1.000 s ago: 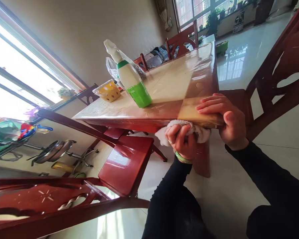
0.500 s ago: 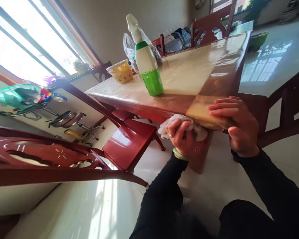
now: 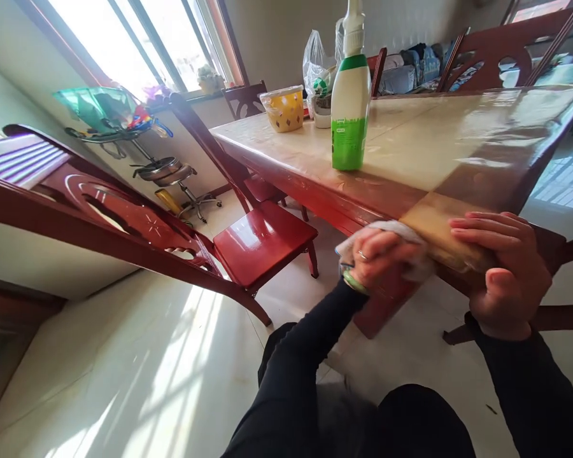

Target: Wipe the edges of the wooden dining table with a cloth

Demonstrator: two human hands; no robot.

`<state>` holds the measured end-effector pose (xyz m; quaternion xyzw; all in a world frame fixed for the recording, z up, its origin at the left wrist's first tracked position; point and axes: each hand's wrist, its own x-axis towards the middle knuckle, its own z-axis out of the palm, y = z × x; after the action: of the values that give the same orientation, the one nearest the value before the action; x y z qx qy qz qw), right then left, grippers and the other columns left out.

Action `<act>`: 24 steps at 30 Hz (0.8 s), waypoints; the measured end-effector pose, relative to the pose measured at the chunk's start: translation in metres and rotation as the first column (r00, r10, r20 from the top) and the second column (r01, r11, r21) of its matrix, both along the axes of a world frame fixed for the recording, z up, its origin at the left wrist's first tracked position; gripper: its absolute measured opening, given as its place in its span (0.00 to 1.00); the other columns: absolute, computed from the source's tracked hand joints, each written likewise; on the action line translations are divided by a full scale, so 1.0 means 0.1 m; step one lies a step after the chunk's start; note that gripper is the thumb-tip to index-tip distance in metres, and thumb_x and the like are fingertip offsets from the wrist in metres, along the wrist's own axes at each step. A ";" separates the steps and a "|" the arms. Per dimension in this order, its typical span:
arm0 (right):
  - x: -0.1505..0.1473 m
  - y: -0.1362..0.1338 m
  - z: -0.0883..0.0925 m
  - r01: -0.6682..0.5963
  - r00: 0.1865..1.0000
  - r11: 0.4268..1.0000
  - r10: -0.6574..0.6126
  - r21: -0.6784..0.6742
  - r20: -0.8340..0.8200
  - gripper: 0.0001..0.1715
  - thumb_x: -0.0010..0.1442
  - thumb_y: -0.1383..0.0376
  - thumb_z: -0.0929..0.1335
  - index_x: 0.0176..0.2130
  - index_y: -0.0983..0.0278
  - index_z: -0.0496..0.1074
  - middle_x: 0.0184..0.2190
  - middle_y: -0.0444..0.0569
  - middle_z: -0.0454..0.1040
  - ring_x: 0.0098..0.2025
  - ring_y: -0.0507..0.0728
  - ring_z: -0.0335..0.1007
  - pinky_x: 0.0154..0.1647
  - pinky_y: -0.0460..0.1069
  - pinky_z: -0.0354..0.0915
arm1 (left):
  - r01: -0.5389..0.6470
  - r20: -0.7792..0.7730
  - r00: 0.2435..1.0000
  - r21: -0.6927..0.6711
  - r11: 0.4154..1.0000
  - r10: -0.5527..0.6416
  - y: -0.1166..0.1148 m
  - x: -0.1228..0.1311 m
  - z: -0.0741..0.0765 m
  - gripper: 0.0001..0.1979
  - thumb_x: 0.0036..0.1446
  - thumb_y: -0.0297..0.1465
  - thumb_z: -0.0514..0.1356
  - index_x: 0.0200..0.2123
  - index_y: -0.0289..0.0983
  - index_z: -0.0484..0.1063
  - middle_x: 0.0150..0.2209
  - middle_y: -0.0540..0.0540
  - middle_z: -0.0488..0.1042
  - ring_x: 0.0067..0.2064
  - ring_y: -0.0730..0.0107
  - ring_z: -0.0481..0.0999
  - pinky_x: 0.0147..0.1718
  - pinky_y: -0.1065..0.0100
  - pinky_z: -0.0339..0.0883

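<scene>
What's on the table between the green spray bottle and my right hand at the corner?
Nothing: in the head view, only bare glossy tabletop lies between the spray bottle and the right hand.

Glossy wood table; terry cloth

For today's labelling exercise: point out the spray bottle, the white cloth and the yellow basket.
spray bottle (image 3: 347, 127), head view, green label.
white cloth (image 3: 386, 226), head view, top fold above the knuckles.
yellow basket (image 3: 283, 112), head view, front wall.
</scene>
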<state>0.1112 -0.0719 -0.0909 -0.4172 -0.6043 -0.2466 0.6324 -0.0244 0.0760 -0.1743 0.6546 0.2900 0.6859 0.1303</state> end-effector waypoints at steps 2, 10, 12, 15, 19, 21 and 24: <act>0.01 0.01 0.01 0.000 1.000 1.000 0.001 -0.019 0.023 0.29 0.78 0.42 0.64 0.57 0.46 0.91 0.51 0.50 0.93 0.58 0.77 0.89 0.73 0.76 0.68 | 0.037 0.074 0.996 0.184 0.982 -0.052 0.25 -0.11 0.05 0.16 0.76 0.44 0.68 0.35 0.46 0.88 0.39 0.42 0.79 0.49 0.56 0.86 0.59 0.50 0.87; -0.06 0.11 -0.02 0.019 0.999 0.999 -0.018 0.045 -0.028 0.31 0.79 0.41 0.61 0.52 0.49 0.89 0.49 0.52 0.93 0.59 0.77 0.88 0.75 0.76 0.65 | 0.014 0.063 0.998 0.108 0.994 -0.021 -0.80 0.13 0.20 0.13 0.80 0.35 0.64 0.45 0.46 0.90 0.46 0.41 0.85 0.54 0.56 0.90 0.63 0.53 0.87; -0.05 0.08 -0.01 0.007 1.000 1.000 -0.006 0.023 -0.023 0.31 0.78 0.42 0.61 0.53 0.49 0.89 0.50 0.52 0.93 0.60 0.77 0.88 0.75 0.76 0.66 | 0.079 -0.020 0.997 0.220 0.972 -0.077 -1.03 0.19 0.20 0.17 0.82 0.36 0.62 0.42 0.50 0.91 0.42 0.44 0.85 0.51 0.60 0.90 0.62 0.57 0.88; -0.01 -0.01 0.04 -0.007 1.000 1.000 0.008 -0.017 0.016 0.31 0.80 0.41 0.62 0.55 0.48 0.90 0.52 0.51 0.93 0.61 0.76 0.89 0.76 0.76 0.67 | 0.172 -0.161 0.979 0.345 0.923 -0.122 -0.86 0.11 0.21 0.16 0.81 0.39 0.65 0.39 0.52 0.91 0.39 0.47 0.85 0.48 0.62 0.90 0.59 0.58 0.89; -0.02 -0.12 0.12 -0.016 0.999 0.996 0.019 -0.088 0.037 0.33 0.83 0.38 0.61 0.57 0.49 0.90 0.56 0.52 0.93 0.65 0.76 0.88 0.78 0.74 0.67 | 0.186 -0.219 0.965 0.193 0.963 -0.143 -0.06 -0.21 0.28 0.17 0.78 0.43 0.70 0.33 0.48 0.88 0.37 0.44 0.84 0.51 0.58 0.89 0.62 0.53 0.87; -0.06 -0.14 0.14 -0.023 1.000 0.993 0.024 -0.119 0.014 0.34 0.84 0.38 0.62 0.56 0.51 0.90 0.56 0.53 0.92 0.65 0.75 0.88 0.79 0.73 0.67 | 0.141 -0.110 0.985 0.082 0.987 -0.132 0.29 -0.33 0.30 0.17 0.76 0.43 0.72 0.32 0.46 0.86 0.38 0.43 0.83 0.53 0.55 0.87 0.65 0.47 0.86; -0.14 -0.11 0.12 -0.009 0.999 0.996 0.005 -0.086 -0.044 0.34 0.84 0.40 0.62 0.51 0.53 0.91 0.54 0.55 0.93 0.63 0.73 0.88 0.80 0.71 0.67 | 0.126 0.069 0.989 0.063 0.990 -0.130 0.45 -0.33 0.26 0.19 0.80 0.47 0.70 0.37 0.43 0.86 0.43 0.41 0.83 0.56 0.54 0.85 0.70 0.41 0.82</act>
<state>0.0977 -0.0831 -0.0790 -0.4472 -0.6017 -0.2088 0.6280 -0.0571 0.1206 -0.1484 0.6498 0.2224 0.7077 0.1656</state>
